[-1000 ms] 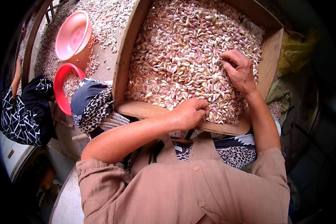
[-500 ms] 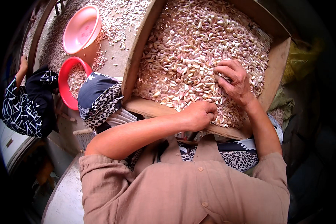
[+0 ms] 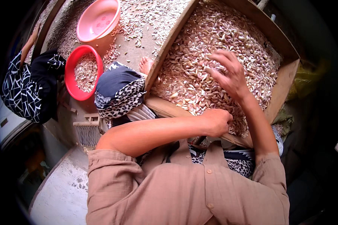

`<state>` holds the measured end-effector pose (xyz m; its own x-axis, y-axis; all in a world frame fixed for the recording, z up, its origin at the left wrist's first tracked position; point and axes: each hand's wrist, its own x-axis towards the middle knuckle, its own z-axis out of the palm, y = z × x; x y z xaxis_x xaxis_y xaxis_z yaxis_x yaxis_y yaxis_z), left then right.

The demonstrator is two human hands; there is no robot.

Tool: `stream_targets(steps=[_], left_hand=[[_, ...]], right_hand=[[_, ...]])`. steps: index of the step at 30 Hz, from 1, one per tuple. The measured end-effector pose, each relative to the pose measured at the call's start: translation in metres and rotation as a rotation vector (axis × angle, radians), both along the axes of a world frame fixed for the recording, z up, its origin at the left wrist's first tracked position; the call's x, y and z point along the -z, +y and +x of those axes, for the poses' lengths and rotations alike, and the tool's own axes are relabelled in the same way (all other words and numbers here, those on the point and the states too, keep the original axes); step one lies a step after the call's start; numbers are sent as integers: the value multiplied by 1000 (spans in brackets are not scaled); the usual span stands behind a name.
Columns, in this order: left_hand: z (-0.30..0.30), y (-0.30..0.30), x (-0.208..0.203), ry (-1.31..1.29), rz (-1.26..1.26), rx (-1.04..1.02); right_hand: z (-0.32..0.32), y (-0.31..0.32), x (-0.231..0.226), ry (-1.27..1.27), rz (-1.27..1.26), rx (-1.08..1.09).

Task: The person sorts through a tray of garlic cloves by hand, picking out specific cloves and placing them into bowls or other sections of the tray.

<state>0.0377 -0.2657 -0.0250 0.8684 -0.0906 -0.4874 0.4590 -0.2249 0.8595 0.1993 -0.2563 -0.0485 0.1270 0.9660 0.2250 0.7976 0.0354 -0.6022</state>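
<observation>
Loose garlic cloves (image 3: 193,78), cream and pinkish, fill a wooden tray (image 3: 283,88) in front of me. Low at the tray's near edge, my left hand (image 3: 217,122) is closed, knuckles up; its fingertips are turned away, so I cannot make out what they hold. Above the cloves, slightly farther off, hovers my right hand (image 3: 231,73) with thumb and fingers apart. Its thumb tip looks pale; whether that is a nail, a covering or a clove, I cannot tell.
Left of the tray stand a red basin (image 3: 68,77) with cloves or peelings in it and a pink basin (image 3: 97,20). Cloves lie scattered on the floor (image 3: 133,50). A person in patterned black-and-white clothes (image 3: 22,90) sits far left. Patterned cloth (image 3: 118,88) covers my knee.
My right hand has lifted off the cloves and its fingers have spread. The left hand stays closed by the near edge. The whole view has shifted, moving the tray rightward in it.
</observation>
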Motion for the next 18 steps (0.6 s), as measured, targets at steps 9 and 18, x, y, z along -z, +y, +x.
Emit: stream_targets(steps=[9,18], left_hand=[[3,-3,20,-18,287,400],[8,5,11,42,179,324]], right_hand=[[-80,77,42,-247,-87,-18],[-38,10,13,-400,-250,-345]])
